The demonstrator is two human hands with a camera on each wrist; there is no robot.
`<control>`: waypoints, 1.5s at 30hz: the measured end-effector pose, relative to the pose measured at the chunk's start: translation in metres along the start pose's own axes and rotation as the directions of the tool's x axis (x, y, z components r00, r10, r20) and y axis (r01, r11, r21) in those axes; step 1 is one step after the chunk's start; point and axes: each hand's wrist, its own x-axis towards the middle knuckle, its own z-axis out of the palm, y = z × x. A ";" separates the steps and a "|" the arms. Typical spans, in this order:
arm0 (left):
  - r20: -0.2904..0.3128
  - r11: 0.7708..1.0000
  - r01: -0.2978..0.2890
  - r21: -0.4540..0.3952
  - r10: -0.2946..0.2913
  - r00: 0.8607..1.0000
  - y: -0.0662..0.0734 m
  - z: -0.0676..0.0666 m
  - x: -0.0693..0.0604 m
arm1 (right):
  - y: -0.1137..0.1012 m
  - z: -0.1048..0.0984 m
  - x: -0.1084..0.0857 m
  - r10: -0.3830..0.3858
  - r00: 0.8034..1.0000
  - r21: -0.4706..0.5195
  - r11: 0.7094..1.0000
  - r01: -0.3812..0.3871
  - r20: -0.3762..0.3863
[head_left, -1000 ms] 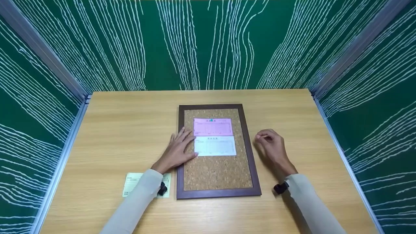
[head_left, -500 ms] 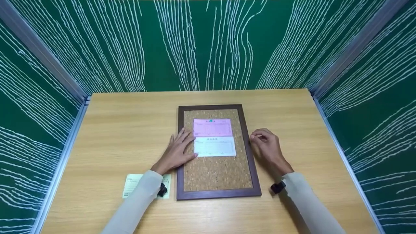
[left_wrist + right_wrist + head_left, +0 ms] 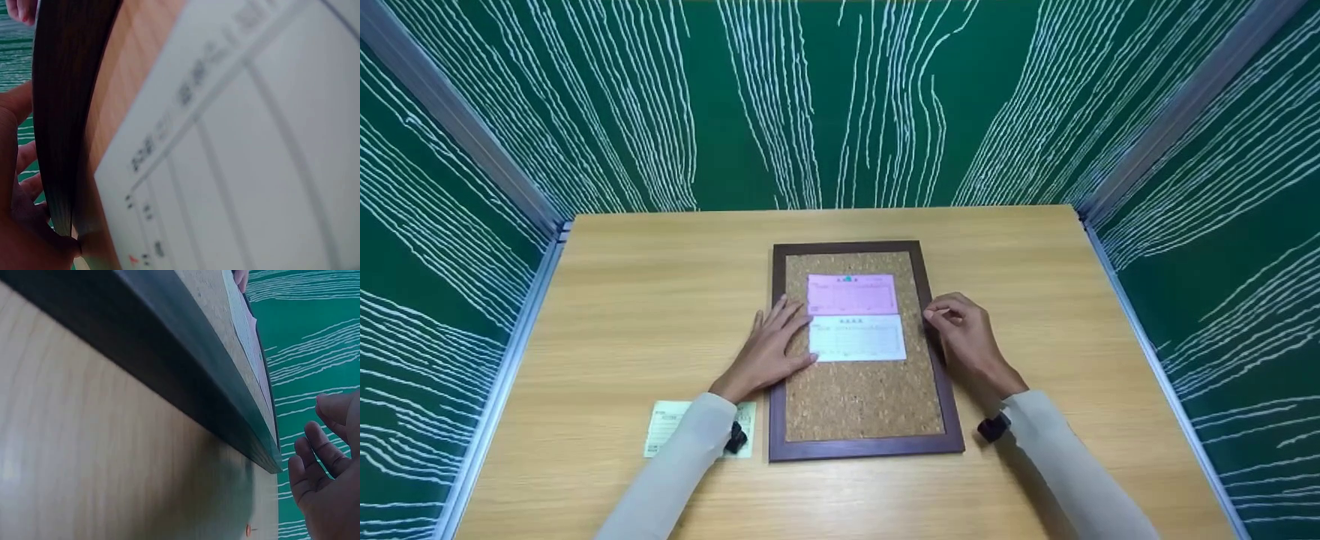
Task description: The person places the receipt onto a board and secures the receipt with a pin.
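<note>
Spreads left hand over the left edge of corkboard, touching white slip on it. Holds right hand at the opposite edge, with thumb and index together; cannot tell if pinching anything. Has pink slip, with 1 green pin, just beyond; has pale green slip on table, partly beneath left sleeve.

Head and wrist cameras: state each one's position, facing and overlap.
Head: on the head, looking forward and down at the corkboard; left hand, right hand, sleeves visible.
Left wrist: on that wrist, looking at a printed slip and dark frame; left hand, right fingertips visible.
Right wrist: on that wrist, looking along the frame and table; right hand, part of left visible.
Both wrist views share the frame and green wall.
</note>
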 end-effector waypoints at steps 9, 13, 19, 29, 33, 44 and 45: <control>-0.001 1.000 -0.005 -0.017 0.005 1.000 0.000 -0.001 -0.002 | -0.009 0.009 0.006 0.018 0.998 0.000 1.000 -0.018 0.060; -0.002 1.000 -0.005 -0.016 0.005 1.000 0.001 -0.001 -0.002 | -0.012 0.013 0.008 0.024 0.997 0.011 1.000 -0.025 0.075; 0.005 1.000 -0.002 -0.018 0.002 1.000 0.002 -0.002 -0.001 | -0.015 0.019 0.012 0.040 0.997 0.005 0.999 -0.041 0.068; 0.006 1.000 0.004 -0.006 -0.004 1.000 0.004 -0.002 -0.001 | -0.048 0.026 0.010 -0.044 0.996 0.008 0.999 0.043 0.082; 0.000 1.000 0.001 -0.009 -0.001 1.000 0.004 -0.002 -0.001 | -0.031 0.031 0.016 -0.039 0.996 -0.002 0.999 0.039 0.076; -0.002 1.000 -0.001 -0.017 0.001 1.000 0.001 0.000 -0.001 | -0.016 0.037 0.021 -0.013 0.994 -0.019 1.000 0.015 0.112; -0.003 1.000 -0.002 -0.017 0.002 1.000 0.001 0.000 -0.001 | -0.016 0.037 0.022 -0.017 0.993 -0.020 1.000 0.019 0.115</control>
